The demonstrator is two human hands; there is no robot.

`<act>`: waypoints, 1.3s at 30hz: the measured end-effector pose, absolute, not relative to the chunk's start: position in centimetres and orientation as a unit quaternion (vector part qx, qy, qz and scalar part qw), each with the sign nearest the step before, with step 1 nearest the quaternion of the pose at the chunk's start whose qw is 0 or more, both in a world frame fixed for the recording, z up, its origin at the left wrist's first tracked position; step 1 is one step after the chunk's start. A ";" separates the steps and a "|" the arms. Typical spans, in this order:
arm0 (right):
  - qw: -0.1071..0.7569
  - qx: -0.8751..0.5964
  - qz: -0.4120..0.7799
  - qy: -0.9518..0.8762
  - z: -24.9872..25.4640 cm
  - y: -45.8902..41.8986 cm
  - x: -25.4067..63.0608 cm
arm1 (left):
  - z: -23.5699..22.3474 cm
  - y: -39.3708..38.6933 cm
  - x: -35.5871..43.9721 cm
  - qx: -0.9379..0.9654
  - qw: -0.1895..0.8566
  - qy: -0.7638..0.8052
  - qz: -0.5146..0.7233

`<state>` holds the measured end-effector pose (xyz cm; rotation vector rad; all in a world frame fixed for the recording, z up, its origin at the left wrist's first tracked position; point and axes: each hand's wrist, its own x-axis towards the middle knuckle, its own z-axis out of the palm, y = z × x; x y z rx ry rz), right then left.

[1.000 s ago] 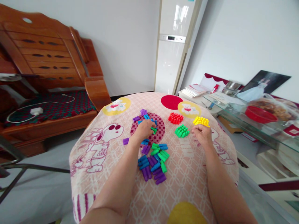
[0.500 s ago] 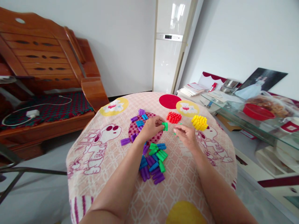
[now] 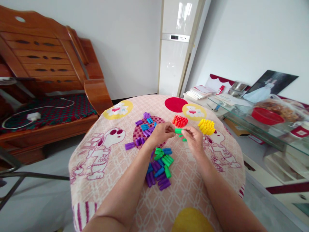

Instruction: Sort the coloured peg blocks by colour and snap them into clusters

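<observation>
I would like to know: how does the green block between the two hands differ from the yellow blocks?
The green block is held up between the left hand and the right hand, while the yellow blocks rest on the tablecloth.
The green block lies roughly sideways; the yellow blocks stand upright.
The green block is one small piece, the yellow blocks a tight group.
Both are brightly coloured.
</observation>
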<state>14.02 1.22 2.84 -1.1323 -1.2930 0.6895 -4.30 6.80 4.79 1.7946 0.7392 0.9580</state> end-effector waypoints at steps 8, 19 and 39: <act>0.543 -0.527 0.036 -0.653 3.9 3.4 17.7 | 5.1 8.2 -7.3 0.698 0.419 0.369 0.449; 0.240 -0.562 -0.024 -0.791 3.2 8.2 18.6 | 5.7 8.7 -9.4 0.648 0.433 0.404 0.479; 0.219 -0.330 0.104 -0.912 3.4 -0.7 9.4 | 6.0 8.6 -10.3 0.642 0.416 0.414 0.493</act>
